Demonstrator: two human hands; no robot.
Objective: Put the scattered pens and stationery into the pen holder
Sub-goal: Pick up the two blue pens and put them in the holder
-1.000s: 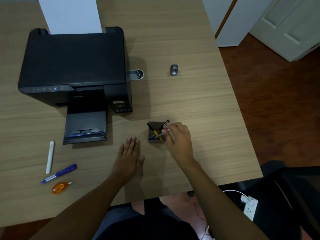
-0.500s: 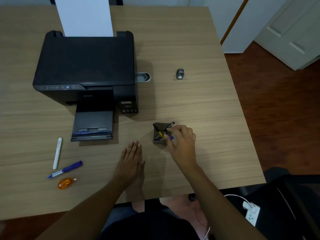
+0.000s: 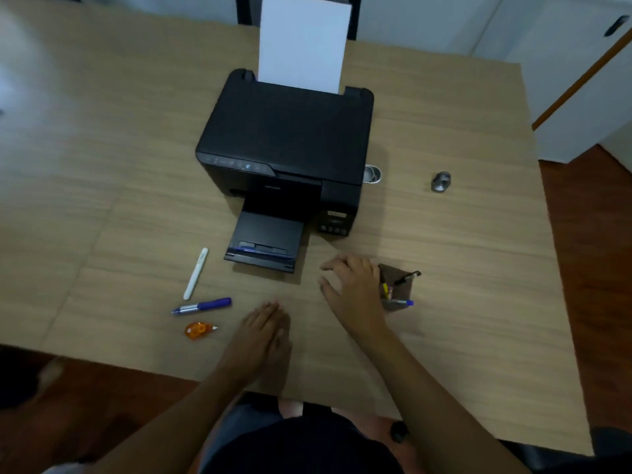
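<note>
A small dark pen holder [image 3: 402,289] stands on the wooden table [image 3: 461,268] with several pens sticking out, among them a black pen [image 3: 407,278] and a blue-tipped pen [image 3: 403,303]. My right hand [image 3: 354,289] hovers just left of the holder, fingers spread, holding nothing. My left hand [image 3: 263,331] lies flat on the table, fingers together. To the left lie a white pen [image 3: 195,273], a purple pen [image 3: 201,306] and an orange correction tape [image 3: 198,330]. A blue pen [image 3: 260,252] rests on the printer's output tray.
A black printer [image 3: 287,148] with a white sheet upright in it fills the table's middle. A small metal cup [image 3: 372,174] sits by its right side and a grey metal object [image 3: 441,182] further right. The table's near edge runs below my hands.
My right hand has let go of the pen in the holder and moved left, fingers spreading. The camera view has swung to the left. My left hand has stayed flat.
</note>
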